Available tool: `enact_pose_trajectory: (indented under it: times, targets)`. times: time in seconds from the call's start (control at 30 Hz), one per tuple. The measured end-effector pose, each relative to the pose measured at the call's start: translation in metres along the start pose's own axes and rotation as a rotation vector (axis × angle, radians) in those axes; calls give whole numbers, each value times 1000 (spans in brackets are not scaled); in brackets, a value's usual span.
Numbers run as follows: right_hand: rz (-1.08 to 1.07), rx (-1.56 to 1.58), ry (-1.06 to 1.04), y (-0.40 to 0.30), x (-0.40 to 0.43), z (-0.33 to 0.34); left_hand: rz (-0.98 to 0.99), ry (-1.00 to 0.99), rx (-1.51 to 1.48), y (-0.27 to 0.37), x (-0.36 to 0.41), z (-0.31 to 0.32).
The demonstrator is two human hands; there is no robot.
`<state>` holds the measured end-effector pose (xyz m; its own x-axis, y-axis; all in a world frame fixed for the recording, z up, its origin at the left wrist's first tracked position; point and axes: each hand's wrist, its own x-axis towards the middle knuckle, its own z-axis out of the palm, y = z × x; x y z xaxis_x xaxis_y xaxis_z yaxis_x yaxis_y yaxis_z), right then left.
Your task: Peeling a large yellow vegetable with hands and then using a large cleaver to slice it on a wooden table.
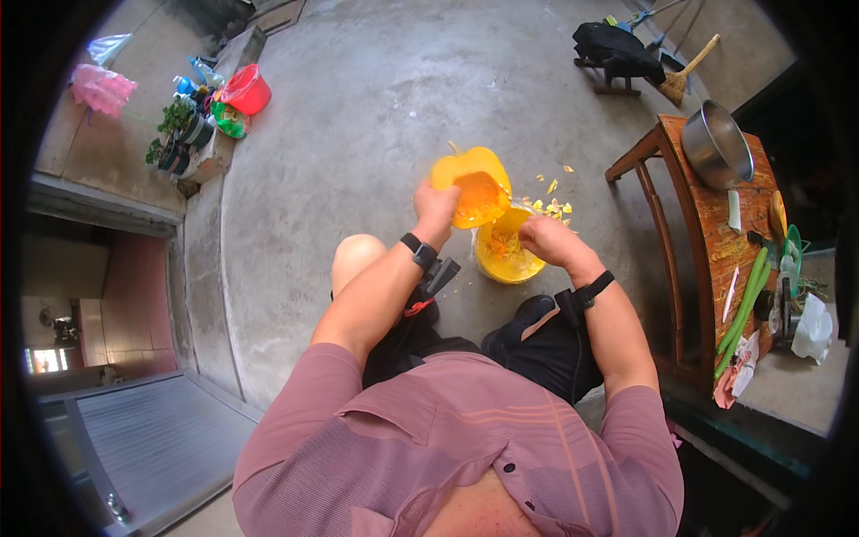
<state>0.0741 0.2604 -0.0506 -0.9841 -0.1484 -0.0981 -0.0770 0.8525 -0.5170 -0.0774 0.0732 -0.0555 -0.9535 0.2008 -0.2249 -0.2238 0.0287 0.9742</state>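
My left hand [435, 209] grips a halved pumpkin [475, 164] by its side. The hollow orange inside of the pumpkin faces me, and a short stem sticks out at its far end. Below and to the right of it, a yellow bucket [513, 272] with clear plastic around its rim stands on the floor. Stringy orange pulp [503, 243] lies inside. Over the bucket's right rim is my right hand [551, 240], its fingers curled. A thin shiny streak runs from there toward the pumpkin; whether it is a utensil or plastic, I cannot tell.
Yellowish scraps [553, 207] litter the concrete floor [349, 121] beyond the bucket. To the right, a wooden table [698, 221] carries a metal pot [718, 148] and long green vegetables [743, 315]. A red bucket [247, 90] and potted plants [176, 117] stand far left.
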Motion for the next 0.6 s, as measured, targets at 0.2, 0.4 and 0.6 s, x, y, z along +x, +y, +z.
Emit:
enact_pose_trajectory:
  times: [0.2,0.4,0.6]
  targets:
    - [13,1,136,-4,-2,3,34,-28,-57,-4,-2,-3]
    - [94,13,350,-14,7,0,11,-7,19,-9,0,-3]
    - [136,93,509,-31,22,1,17,-42,89,-10,-6,0]
